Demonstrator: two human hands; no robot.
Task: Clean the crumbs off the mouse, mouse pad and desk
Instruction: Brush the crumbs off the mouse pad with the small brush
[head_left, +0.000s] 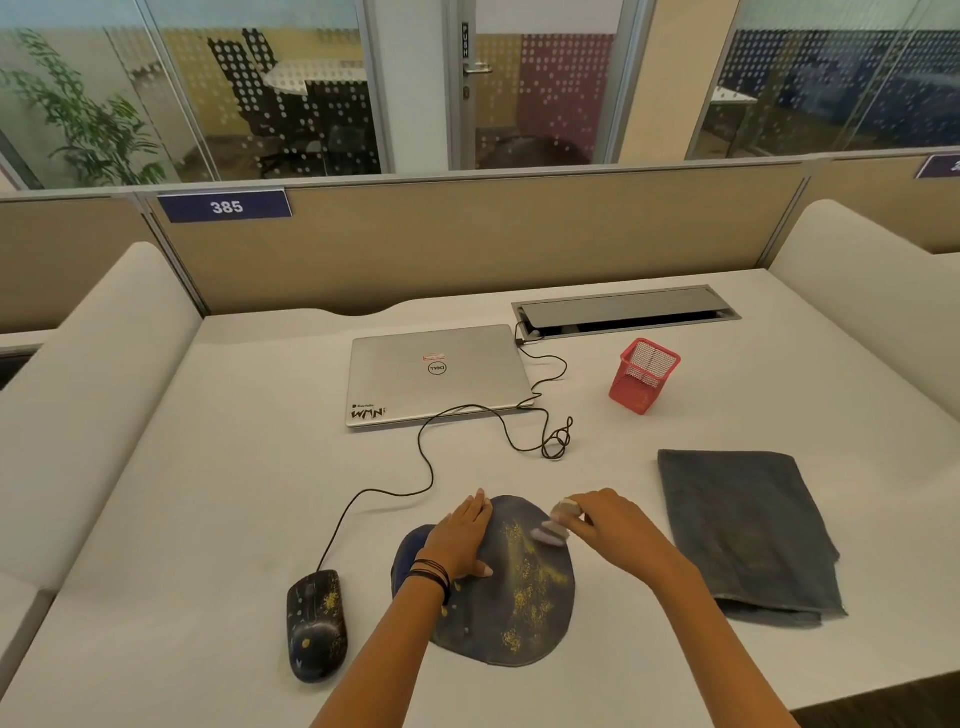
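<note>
A dark oval mouse pad (514, 618) lies near the front of the white desk (234, 493), strewn with yellow crumbs (530, 587). My left hand (460, 538) rests flat on the pad's left part, fingers apart. At the pad's upper right edge, my right hand (602, 519) pinches a small pale brush (553, 530) whose blurred tip touches the pad. Left of the pad sits a black wired mouse (316, 623) with yellow crumbs on its back.
A folded grey cloth (748, 530) lies to the right. Behind are a shut silver laptop (436, 374), a red mesh pen holder (644, 375), the mouse cable (431, 467) looping across the desk, and a cable hatch (623, 310). Padded dividers flank both sides.
</note>
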